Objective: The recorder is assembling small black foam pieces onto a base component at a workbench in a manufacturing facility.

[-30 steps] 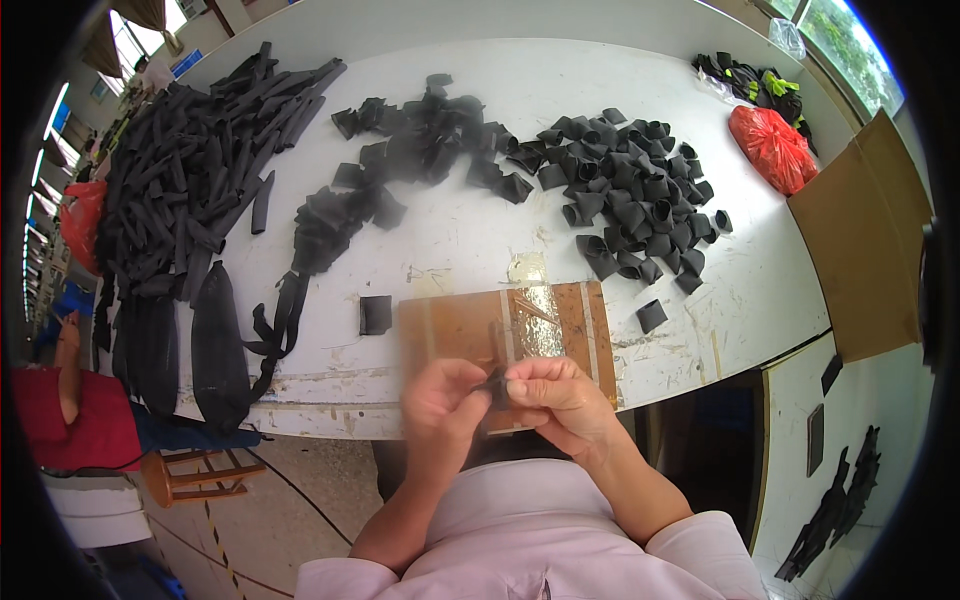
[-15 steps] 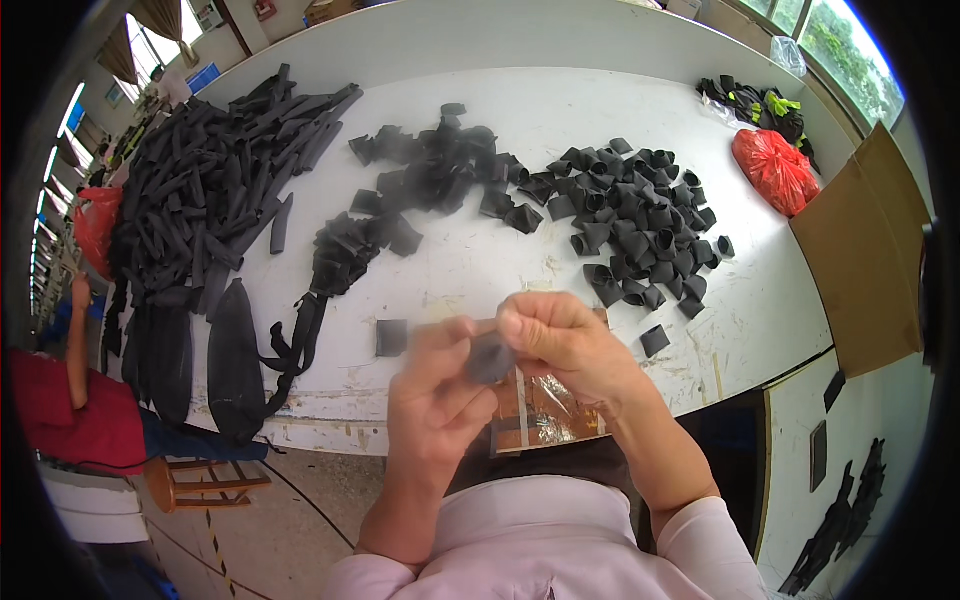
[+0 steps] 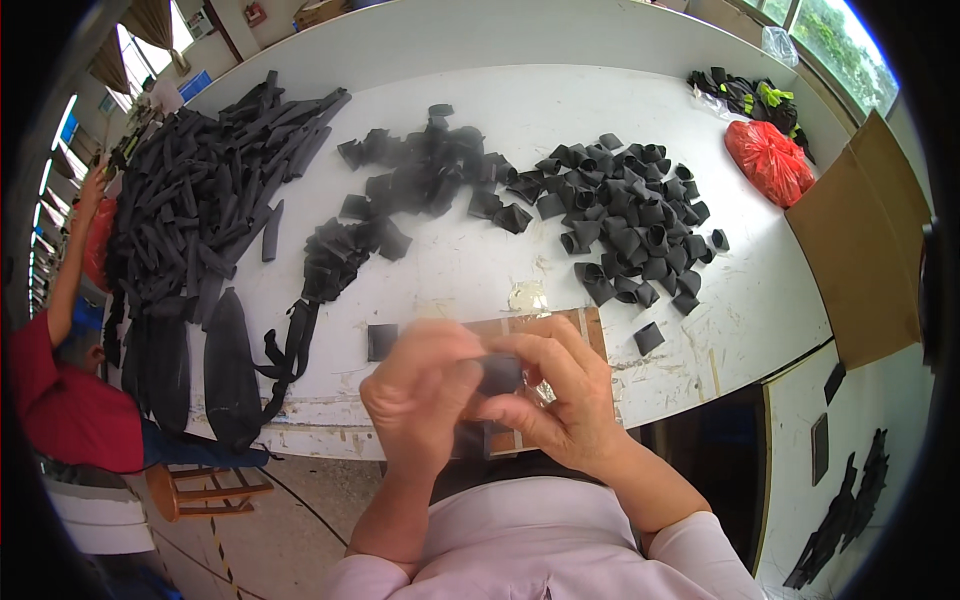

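Note:
Between my hands, above the near edge of the white table, is a small black fabric loop (image 3: 501,375). My left hand (image 3: 420,385), smeared by motion, pinches its left side with thumb and fingers. The fingers and thumb of my right hand (image 3: 565,395) close round its right side. Below them lies a brown board (image 3: 590,335) with shiny clear tape on it. One flat black fabric piece (image 3: 382,342) rests left of my left hand, and another black piece (image 3: 649,338) sits to the right of the board.
Many black loops (image 3: 640,235) are heaped right of centre, and flat black pieces (image 3: 430,170) further left. Long black fabric tubes (image 3: 200,190) pile up at far left. A red plastic bag (image 3: 768,162) and cardboard sheet (image 3: 860,250) stand at right. A person in red (image 3: 80,400) sits at left.
My hands have come down slightly and my right hand has turned, its fingers now curled round the loop. The person at left has raised an arm.

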Demonstrator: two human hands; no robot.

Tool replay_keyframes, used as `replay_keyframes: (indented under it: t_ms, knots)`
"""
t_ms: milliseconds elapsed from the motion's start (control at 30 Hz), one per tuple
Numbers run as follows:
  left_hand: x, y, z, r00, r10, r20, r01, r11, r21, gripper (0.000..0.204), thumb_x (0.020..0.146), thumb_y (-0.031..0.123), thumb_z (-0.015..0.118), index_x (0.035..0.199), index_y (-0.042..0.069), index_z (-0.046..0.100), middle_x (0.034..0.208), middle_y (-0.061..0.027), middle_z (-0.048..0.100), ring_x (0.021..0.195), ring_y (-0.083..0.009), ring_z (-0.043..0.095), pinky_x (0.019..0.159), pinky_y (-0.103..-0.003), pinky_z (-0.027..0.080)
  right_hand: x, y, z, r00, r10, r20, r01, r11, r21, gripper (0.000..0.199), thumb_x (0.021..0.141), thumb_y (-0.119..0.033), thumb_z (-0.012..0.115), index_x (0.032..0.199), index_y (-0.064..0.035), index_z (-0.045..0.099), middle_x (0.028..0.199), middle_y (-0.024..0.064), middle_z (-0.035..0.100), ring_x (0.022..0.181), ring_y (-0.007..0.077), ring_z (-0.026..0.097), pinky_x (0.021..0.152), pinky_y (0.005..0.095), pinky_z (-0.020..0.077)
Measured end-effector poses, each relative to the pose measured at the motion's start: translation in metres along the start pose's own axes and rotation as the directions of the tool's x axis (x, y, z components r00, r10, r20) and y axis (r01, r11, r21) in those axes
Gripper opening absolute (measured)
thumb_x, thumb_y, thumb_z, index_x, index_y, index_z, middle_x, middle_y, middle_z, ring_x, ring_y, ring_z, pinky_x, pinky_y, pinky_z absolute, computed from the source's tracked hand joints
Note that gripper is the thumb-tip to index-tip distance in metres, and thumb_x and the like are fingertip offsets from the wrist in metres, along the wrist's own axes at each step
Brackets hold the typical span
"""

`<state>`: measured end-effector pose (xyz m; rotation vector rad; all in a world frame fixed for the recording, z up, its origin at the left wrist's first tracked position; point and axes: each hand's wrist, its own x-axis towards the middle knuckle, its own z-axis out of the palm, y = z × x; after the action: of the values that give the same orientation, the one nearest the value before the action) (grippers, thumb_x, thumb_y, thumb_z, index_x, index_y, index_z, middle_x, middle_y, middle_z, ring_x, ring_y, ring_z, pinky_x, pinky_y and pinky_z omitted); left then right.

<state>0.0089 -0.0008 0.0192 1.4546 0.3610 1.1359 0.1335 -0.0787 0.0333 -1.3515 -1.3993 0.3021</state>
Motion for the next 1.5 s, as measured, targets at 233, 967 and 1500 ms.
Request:
replay_keyframes:
  t_ms: [233, 967, 1500]
  knots:
    - [-0.004, -0.011, -0.005, 0.966, -0.253, 0.048, 0.214, 0.683, -0.699, 0.009, 0.081, 0.008, 0.058, 0.089, 0.004, 0.056, 0.085, -0.0073, 0.052, 0.086, -0.0194, 0.044, 0.079, -0.031, 0.039, 0.006, -0.01, -0.001, 0.991, 0.129, 0.021, -0.131, 0.984, 0.12, 0.02, 0.069, -0.008, 0.069, 0.085, -0.003, 0.058, 0.071, 0.0073, 0.053, 0.064, 0.0202, 0.053, 0.053, 0.0287, 0.0421]
    - [-0.002, -0.106, -0.092, 0.867, -0.005, -0.498, 0.425, 0.528, 0.735, 0.026, 0.077, 0.012, 0.057, 0.097, -0.004, 0.055, 0.1, -0.0161, 0.055, 0.1, -0.0289, 0.049, 0.087, -0.036, 0.038, 0.01, 0.034, -0.028, 0.744, 0.647, -0.169, -0.283, 0.534, 0.797, 0.034, 0.092, -0.028, 0.042, 0.094, 0.0023, 0.057, 0.064, 0.0015, 0.051, 0.055, 0.0064, 0.044, 0.049, 0.0182, 0.0369]
    - [-0.037, -0.038, -0.05, 0.67, -0.742, 0.002, 0.739, 0.667, -0.09, 0.011, 0.076, 0.01, 0.062, 0.085, 0.005, 0.057, 0.073, 0.0018, 0.055, 0.062, -0.006, 0.048, 0.054, -0.02, 0.038, -0.051, 0.022, 0.049, 0.915, 0.397, 0.072, -0.401, 0.914, 0.067, 0.029, 0.079, -0.022, 0.064, 0.086, 0.0048, 0.058, 0.067, 0.01, 0.059, 0.061, 0.0204, 0.058, 0.056, 0.0284, 0.0458]
